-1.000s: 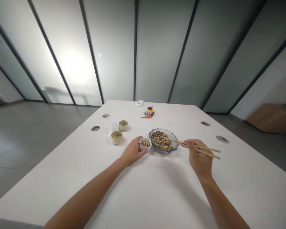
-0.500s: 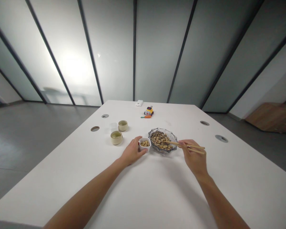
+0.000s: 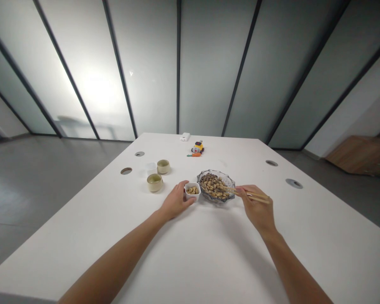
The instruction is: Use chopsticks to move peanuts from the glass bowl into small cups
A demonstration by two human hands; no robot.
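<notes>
Head view: right hand (image 3: 258,210) pinches chopsticks (image 3: 256,195); left hand (image 3: 175,203) cups white cup (image 3: 192,191).

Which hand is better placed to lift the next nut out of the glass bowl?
Right, probably. The right hand holds the chopsticks, and their tips lie among the nuts in the bowl. The left hand is wrapped around the small cup beside it.

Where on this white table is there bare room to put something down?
The table is bare between the arms, nearer than the small white cup and glass bowl, and right of the right hand. Crowded: around left hand, cup, bowl, chopsticks.
</notes>
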